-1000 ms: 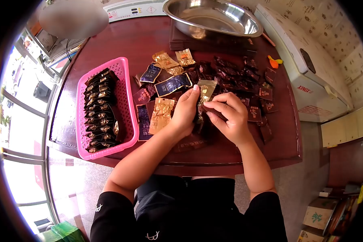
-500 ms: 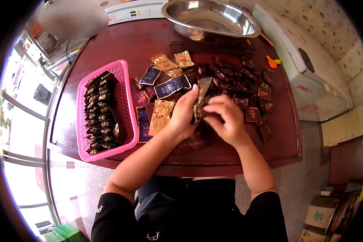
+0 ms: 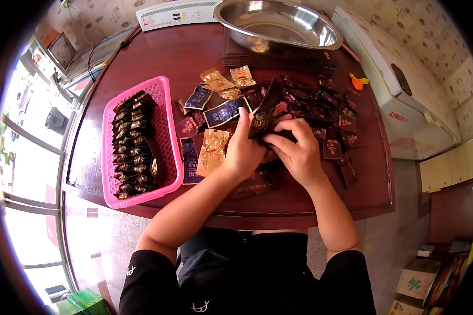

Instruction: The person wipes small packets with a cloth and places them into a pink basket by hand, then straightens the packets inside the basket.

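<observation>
Between both hands, over the front middle of the table, is a dark foil packet (image 3: 261,116) with gold print, its flat end pointing up. My left hand (image 3: 244,149) grips its left side, thumb raised along the edge. My right hand (image 3: 295,149) pinches its lower right side with bent fingers. Just left of the hands lie a gold packet (image 3: 213,152) and a blue packet (image 3: 227,112). A pile of dark maroon packets (image 3: 312,102) spreads beyond my right hand. Similar dark packets stand in a row inside the pink basket (image 3: 174,134) at the left.
A large steel bowl (image 3: 278,42) sits at the back on stacked dark sheets (image 3: 236,56). Left of it is a white appliance (image 3: 178,16). An orange and yellow object (image 3: 358,82) lies near the right edge, beside a white cabinet (image 3: 420,100).
The packet has turned in my hands, so its dark broad side now faces me. My right fingers have shifted lower on it. A blurred patch at the upper left is gone.
</observation>
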Motion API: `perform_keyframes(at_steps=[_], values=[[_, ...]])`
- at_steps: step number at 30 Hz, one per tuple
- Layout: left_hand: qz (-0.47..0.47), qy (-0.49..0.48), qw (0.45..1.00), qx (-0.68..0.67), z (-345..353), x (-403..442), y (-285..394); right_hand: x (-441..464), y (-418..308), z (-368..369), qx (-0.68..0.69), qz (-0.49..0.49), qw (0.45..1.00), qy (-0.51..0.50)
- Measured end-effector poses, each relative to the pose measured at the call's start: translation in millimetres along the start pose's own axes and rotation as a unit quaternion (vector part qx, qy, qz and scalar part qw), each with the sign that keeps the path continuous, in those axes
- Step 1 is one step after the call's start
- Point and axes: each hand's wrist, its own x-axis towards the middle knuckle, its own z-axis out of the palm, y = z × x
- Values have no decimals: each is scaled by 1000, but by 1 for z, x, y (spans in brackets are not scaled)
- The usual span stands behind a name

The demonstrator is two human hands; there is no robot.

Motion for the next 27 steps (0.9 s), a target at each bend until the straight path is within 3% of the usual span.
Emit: perform_keyframes(at_steps=[2, 4, 6, 10, 12, 13, 14, 15, 16, 20, 24, 26, 27], values=[[-11, -44, 999, 4, -8, 0, -2, 0, 2, -2, -21, 14, 1000, 3], [-51, 9, 998, 32, -14, 2, -5, 0, 3, -3, -34, 27, 999, -1], [-71, 4, 997, -30, -16, 3, -4, 0, 5, -5, -59, 52, 997, -10], [-68, -1, 994, -88, -12, 3, -3, 3, 6, -13, 80, 146, 981, 96], [-42, -18, 999, -13, -11, 2, -9, 3, 0, -14, 124, 139, 978, 96], [62, -76, 948, 303, -7, -3, -7, 1, 4, -10, 71, 57, 994, 66], [187, -64, 793, 576, -3, -9, -5, -1, 4, -6, 51, 33, 997, 39], [51, -32, 943, 327, -3, -8, -6, -1, 5, -6, 17, 30, 997, 62], [-91, 6, 995, 45, -3, -8, -6, 0, 6, -5, -16, 27, 996, 85], [-136, -7, 988, 74, 14, -13, -10, -2, 20, -12, -45, 150, 972, 176], [-82, -11, 993, 82, -6, -7, -10, 4, 6, -9, 8, 59, 996, 68], [-53, 22, 997, 58, 0, -8, -3, 0, 0, -1, 55, 79, 995, 41], [-57, 26, 996, 58, 1, -8, -4, 0, 1, -1, 14, 71, 996, 55]])
